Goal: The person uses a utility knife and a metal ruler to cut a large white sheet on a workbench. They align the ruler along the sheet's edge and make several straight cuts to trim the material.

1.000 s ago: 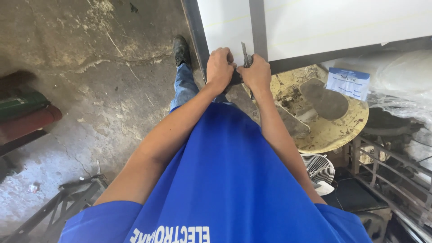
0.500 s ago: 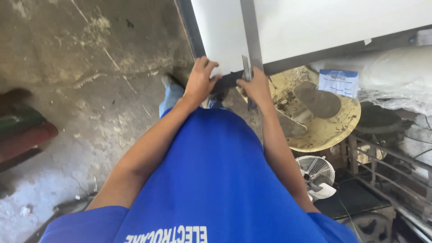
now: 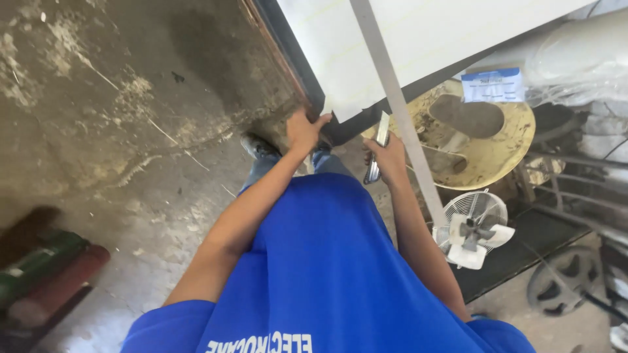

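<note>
Head view, left hand [image 3: 302, 133] fingers gripping white panel [image 3: 405, 46] edge, right hand [image 3: 388, 159] fingers clamped on metal tool [image 3: 377, 151]

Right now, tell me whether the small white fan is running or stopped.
Stopped, as far as shows: the small white fan's blades look sharp and separate behind the grille, not blurred.

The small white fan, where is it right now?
In the head view, the small white fan sits on the right, below the round yellow disc and beside the person's right forearm.
</note>
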